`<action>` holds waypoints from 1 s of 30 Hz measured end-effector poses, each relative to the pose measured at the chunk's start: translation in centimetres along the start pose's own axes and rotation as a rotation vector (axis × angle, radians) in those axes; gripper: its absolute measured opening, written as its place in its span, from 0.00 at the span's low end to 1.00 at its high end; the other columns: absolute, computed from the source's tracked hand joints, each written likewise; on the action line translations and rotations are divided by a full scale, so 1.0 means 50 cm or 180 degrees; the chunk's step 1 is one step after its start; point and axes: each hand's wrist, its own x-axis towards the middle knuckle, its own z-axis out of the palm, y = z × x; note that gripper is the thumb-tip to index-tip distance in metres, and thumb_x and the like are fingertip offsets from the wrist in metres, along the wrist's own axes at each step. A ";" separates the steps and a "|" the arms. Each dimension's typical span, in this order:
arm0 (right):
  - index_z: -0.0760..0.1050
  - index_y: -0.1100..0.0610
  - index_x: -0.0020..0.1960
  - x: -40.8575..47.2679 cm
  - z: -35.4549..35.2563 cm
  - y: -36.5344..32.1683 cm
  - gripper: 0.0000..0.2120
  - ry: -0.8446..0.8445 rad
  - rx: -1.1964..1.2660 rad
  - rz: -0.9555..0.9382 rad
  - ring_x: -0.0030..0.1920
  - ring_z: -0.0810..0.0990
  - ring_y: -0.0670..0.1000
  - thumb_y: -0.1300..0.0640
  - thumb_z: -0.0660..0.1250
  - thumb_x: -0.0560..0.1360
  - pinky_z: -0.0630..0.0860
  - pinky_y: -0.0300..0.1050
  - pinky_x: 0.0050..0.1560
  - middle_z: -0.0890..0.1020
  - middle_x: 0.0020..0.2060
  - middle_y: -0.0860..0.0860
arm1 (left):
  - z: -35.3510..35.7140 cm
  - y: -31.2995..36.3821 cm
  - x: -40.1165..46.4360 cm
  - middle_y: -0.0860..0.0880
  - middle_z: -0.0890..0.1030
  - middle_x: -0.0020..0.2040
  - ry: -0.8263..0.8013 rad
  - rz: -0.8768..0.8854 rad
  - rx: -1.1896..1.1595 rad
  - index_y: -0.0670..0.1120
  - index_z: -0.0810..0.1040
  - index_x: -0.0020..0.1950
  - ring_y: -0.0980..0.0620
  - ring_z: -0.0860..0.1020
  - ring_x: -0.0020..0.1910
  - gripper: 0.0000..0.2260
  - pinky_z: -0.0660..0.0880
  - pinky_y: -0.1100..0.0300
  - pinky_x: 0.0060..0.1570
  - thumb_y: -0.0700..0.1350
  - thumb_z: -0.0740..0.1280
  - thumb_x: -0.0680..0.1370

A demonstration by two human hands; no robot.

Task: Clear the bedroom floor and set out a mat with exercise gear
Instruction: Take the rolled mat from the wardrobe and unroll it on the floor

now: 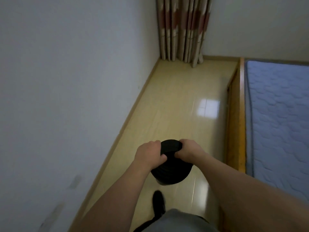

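Though blurred, hands (150,153) (189,150) grip black roll (170,171).

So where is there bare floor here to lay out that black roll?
The bare floor strip runs between the left wall and the wooden bed frame, up to the curtain in the corner. Near the person it is crowded: both hands, left and right, grip the black roll above a shoe.

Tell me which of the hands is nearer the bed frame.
Right. The right hand grips the rolled black mat on the side toward the bed frame; the left hand grips its wall side.
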 end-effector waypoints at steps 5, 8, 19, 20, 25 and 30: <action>0.75 0.55 0.55 0.170 -0.134 -0.056 0.16 0.0334 0.0272 0.0271 0.47 0.79 0.54 0.54 0.70 0.69 0.77 0.46 0.46 0.80 0.48 0.53 | -0.118 -0.020 0.255 0.45 0.79 0.47 0.0028 0.0486 0.0028 0.44 0.73 0.53 0.44 0.79 0.43 0.14 0.73 0.55 0.38 0.52 0.64 0.74; 0.75 0.53 0.54 0.278 -0.201 -0.056 0.15 0.0471 0.0527 0.0490 0.45 0.80 0.52 0.53 0.69 0.69 0.80 0.48 0.48 0.80 0.45 0.52 | -0.158 -0.009 0.404 0.45 0.79 0.47 -0.0057 0.0702 0.0159 0.44 0.73 0.54 0.44 0.79 0.43 0.14 0.73 0.55 0.37 0.52 0.64 0.74; 0.75 0.53 0.54 0.766 -0.522 -0.151 0.15 0.0508 0.0836 0.0581 0.45 0.80 0.52 0.54 0.69 0.68 0.81 0.49 0.50 0.80 0.45 0.51 | -0.358 -0.026 0.975 0.45 0.79 0.46 -0.0288 0.0685 0.0117 0.44 0.73 0.53 0.46 0.78 0.42 0.13 0.72 0.56 0.36 0.52 0.64 0.75; 0.75 0.53 0.54 0.815 -0.565 -0.171 0.14 0.0523 0.0843 0.0583 0.45 0.80 0.52 0.54 0.68 0.68 0.81 0.50 0.50 0.80 0.45 0.51 | -0.391 -0.029 1.032 0.46 0.79 0.46 -0.0243 0.0687 0.0141 0.44 0.73 0.53 0.46 0.78 0.42 0.13 0.73 0.56 0.36 0.52 0.64 0.75; 0.73 0.51 0.55 0.983 -0.707 -0.248 0.14 0.0553 0.0961 0.0516 0.44 0.79 0.51 0.56 0.69 0.70 0.78 0.44 0.42 0.79 0.44 0.50 | -0.506 -0.049 1.235 0.48 0.78 0.42 -0.0096 0.0751 0.0054 0.45 0.72 0.51 0.48 0.78 0.39 0.11 0.76 0.54 0.36 0.51 0.63 0.74; 0.74 0.52 0.56 1.196 -0.802 -0.318 0.15 0.0614 0.0964 0.0502 0.43 0.80 0.50 0.57 0.69 0.69 0.78 0.43 0.41 0.80 0.44 0.50 | -0.567 -0.103 1.466 0.47 0.78 0.45 -0.0045 0.0741 -0.0011 0.45 0.70 0.55 0.47 0.78 0.41 0.11 0.75 0.54 0.37 0.49 0.62 0.76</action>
